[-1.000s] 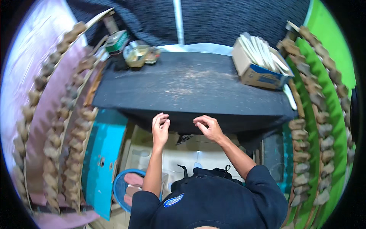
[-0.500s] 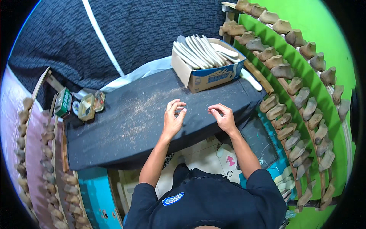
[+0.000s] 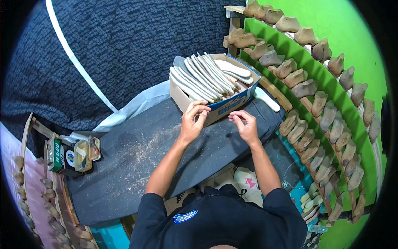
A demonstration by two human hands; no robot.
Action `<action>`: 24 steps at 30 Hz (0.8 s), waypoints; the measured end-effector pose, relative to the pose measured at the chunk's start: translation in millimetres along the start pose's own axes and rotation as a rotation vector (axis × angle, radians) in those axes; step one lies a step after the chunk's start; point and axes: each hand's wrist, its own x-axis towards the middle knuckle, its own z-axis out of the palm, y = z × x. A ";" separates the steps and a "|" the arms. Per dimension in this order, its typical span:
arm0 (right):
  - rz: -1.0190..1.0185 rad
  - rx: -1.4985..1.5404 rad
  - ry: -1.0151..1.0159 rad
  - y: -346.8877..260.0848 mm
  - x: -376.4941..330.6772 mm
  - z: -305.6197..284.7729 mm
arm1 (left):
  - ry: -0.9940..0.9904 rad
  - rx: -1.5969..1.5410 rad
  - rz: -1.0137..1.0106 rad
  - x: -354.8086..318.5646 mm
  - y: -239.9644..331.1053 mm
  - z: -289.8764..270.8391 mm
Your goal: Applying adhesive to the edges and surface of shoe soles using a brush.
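Observation:
My left hand (image 3: 193, 122) hovers over the black-covered table (image 3: 137, 182), just in front of the cardboard box (image 3: 179, 94). Its fingers are bent and apart from the thumb, and they hold nothing I can see. To its right, my right hand (image 3: 247, 126) hangs near the box's front corner. Loosely curled, its fingers also show nothing between them. A row of pale, sole-shaped pieces (image 3: 203, 76) stands packed on edge in the box. More such pieces (image 3: 233, 68) lie flat at the box's right end. One pale sole (image 3: 266, 98) rests on the table beside it.
Wood shavings (image 3: 137, 155) litter the table. At its left end sit a green-and-black box (image 3: 56, 154) and small plastic tubs (image 3: 83, 154). Racks of wooden shoe lasts (image 3: 304, 88) line the green wall on the right; others (image 3: 48, 194) stand at left. A dark patterned curtain (image 3: 124, 41) hangs behind.
My view has shifted, so the table and box appear nearer. Both hands have moved forward to the box's front side, and my right fingers have curled in a little.

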 end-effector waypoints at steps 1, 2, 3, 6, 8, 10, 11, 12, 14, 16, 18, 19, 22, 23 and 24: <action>-0.020 -0.020 0.017 -0.1 8.7 -1.8 | -0.018 0.016 0.038 9.1 -3.5 0.3; -0.022 -0.020 0.019 3.8 18.1 -6.1 | -0.033 0.030 0.080 18.8 -5.8 3.5; -0.067 -0.044 0.049 8.1 27.2 -10.2 | -0.023 0.092 0.130 27.1 -6.8 5.8; -0.181 -0.205 0.137 15.3 57.0 -25.5 | -0.027 0.030 0.021 50.6 -8.2 18.9; -0.269 -0.219 0.192 21.4 70.5 -29.8 | -0.009 0.047 0.030 55.4 -10.3 27.6; -0.315 -0.272 0.174 28.6 87.8 -37.1 | 0.018 0.096 0.119 62.4 -18.8 33.1; -0.351 -0.331 0.156 31.1 93.8 -41.8 | 0.031 0.110 0.129 64.6 -17.8 37.5; -0.353 -0.323 0.153 34.5 101.7 -44.9 | 0.034 0.119 0.128 67.8 -17.8 40.3; -0.304 -0.333 0.061 44.1 124.3 -50.2 | 0.025 0.172 0.091 75.3 -21.0 45.0; -0.278 -0.328 -0.008 55.1 147.6 -58.6 | 0.013 0.236 0.089 83.0 -25.9 48.3; -0.188 -0.348 -0.160 60.5 168.4 -63.4 | -0.023 0.356 0.097 92.4 -32.2 48.0; -0.103 -0.351 -0.243 64.9 177.9 -65.3 | -0.032 0.414 0.094 95.5 -38.2 46.4; -0.100 -0.672 -0.368 75.6 183.6 -64.3 | -0.026 0.499 0.070 92.9 -44.8 43.4; -0.083 -0.661 -0.337 73.5 181.3 -59.4 | -0.022 0.494 0.062 90.8 -45.0 42.3; -0.090 -0.654 -0.345 70.2 180.6 -57.0 | -0.013 0.502 0.059 89.9 -44.9 40.8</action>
